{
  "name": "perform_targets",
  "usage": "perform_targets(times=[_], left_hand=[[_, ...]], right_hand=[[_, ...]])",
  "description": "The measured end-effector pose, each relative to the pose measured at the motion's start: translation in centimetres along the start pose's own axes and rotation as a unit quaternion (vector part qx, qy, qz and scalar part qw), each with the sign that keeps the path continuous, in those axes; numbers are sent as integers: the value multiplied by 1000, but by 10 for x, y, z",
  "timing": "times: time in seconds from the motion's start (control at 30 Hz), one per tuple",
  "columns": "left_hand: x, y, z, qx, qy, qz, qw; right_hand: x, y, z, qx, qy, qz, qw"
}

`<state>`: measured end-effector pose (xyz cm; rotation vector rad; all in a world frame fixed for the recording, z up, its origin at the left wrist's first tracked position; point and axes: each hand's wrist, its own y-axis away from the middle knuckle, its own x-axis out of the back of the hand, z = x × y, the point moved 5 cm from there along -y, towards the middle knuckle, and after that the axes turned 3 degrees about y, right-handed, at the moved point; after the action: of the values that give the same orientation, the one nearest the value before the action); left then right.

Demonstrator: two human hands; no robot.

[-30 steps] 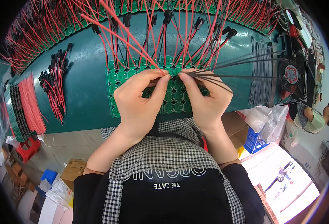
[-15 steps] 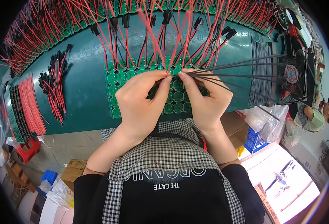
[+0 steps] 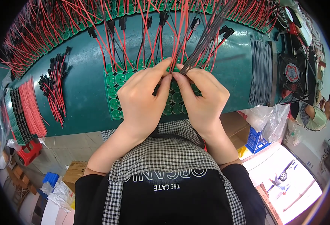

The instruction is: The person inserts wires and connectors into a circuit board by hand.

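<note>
My left hand (image 3: 144,93) is closed in a pinch on several thin red wires (image 3: 180,37), which stand up away from me. Close beside it, my right hand (image 3: 206,90) pinches a fanned bunch of black wires (image 3: 206,39). The fingertips of both hands nearly meet over a panel of small round green circuit boards (image 3: 114,92), hiding its middle. Along the panel's far rows, red and black wire pairs rise, several ending in black plug connectors (image 3: 163,18). I cannot tell whether the held wire ends touch a board.
On the green table (image 3: 86,108) lie loose red wires (image 3: 32,108), a pile of connector leads (image 3: 56,86) and a row of dark wires (image 3: 260,71). A black fan (image 3: 293,72) stands at right. More wired boards (image 3: 69,28) line the far edge. A person (image 3: 316,114) is at far right.
The black wires in my right hand have swung from pointing right to pointing away from me. The red wires have drawn closer together. Both hands stay over the panel.
</note>
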<state>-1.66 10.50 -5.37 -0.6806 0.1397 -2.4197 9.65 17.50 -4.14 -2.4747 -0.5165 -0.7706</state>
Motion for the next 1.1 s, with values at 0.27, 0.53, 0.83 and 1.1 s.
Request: perform_targets(times=[0.27, 0.53, 0.83, 1.1], left_hand=[[10, 2, -10, 97, 130, 21, 987], [27, 8, -22, 184, 199, 19, 962], [27, 9, -23, 180, 169, 7, 969], [26, 7, -20, 162, 142, -3, 976]], right_hand=[[4, 1, 6, -57, -89, -14, 994], [-10, 6, 1, -100, -144, -15, 984], [-18, 6, 0, -80, -115, -1, 990], [-18, 3, -3, -69, -101, -5, 993]])
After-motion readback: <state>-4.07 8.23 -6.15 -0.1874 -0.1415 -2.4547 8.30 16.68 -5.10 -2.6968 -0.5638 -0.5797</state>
